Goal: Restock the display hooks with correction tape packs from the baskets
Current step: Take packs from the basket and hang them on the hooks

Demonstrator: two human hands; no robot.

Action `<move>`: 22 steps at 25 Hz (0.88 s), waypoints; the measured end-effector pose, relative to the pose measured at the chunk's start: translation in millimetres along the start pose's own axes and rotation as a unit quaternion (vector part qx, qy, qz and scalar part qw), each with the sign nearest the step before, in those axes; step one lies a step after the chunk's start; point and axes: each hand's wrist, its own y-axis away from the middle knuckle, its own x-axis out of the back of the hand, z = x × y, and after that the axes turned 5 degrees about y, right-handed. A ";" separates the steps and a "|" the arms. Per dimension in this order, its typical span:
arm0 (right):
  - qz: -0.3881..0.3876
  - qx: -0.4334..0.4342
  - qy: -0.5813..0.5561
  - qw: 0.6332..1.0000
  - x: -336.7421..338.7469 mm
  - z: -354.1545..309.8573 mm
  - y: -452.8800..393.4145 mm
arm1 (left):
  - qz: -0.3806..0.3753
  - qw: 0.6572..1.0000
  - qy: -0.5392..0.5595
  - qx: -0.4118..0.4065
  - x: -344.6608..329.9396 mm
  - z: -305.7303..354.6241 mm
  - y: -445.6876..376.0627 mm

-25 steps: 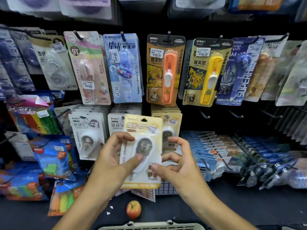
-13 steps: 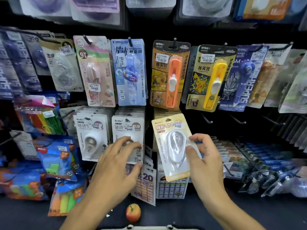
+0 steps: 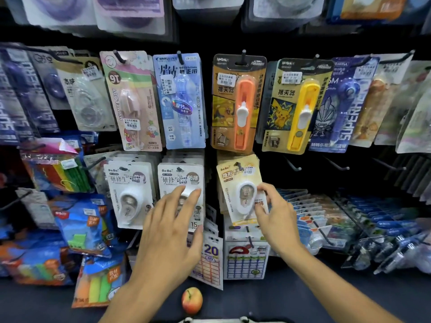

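The left hand [image 3: 173, 226] lies flat, fingers straight and spread, pressing on the grey pack [image 3: 180, 183] that fronts its stack on the middle hook of the lower row; it grasps nothing. Just to its right, the right hand [image 3: 276, 220] pinches the yellow pack [image 3: 235, 180] between thumb and fingertips at the right edge of the blister, and the pack's punched hole sits at the tip of the hook [image 3: 238, 166], in front of the like packs already hung there. The pack's long axis runs nearly vertical, leaning a little to the left at the top; the header with the hole points up, the printed face and white dispenser face the viewer. Probable faults from here: because the pack appears to sit only on the hook's tip, an early release may let it slide off and drop to the dark shelf where the apple [image 3: 191, 300] lies; a one-sided pinch may twist the card and tear or jam the hole; pressure from the left hand may push the grey stack askew.
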 end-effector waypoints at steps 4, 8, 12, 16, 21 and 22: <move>-0.094 0.063 0.042 0.993 -6.0 18.3 -17.4 | -0.046 0.996 -0.072 -0.017 -19.6 -9.3 -6.9; -0.095 0.087 0.090 0.988 -11.5 19.5 -16.2 | -0.085 0.992 -0.085 -0.025 -21.0 -18.7 -3.0; -0.110 -0.026 0.059 0.992 -17.3 41.8 12.9 | -0.098 0.990 -0.091 -0.036 -8.5 -28.0 26.7; -0.279 -0.150 0.086 0.945 -26.6 80.2 78.0 | -0.131 0.987 -0.091 -0.028 3.7 -40.1 88.1; -0.426 -0.167 0.181 0.871 -47.8 99.7 190.5 | -0.246 0.965 -0.091 0.017 11.2 -56.1 154.6; -0.405 -0.185 0.199 0.873 -48.6 103.3 220.8 | -0.281 0.954 -0.101 0.023 13.9 -55.8 168.9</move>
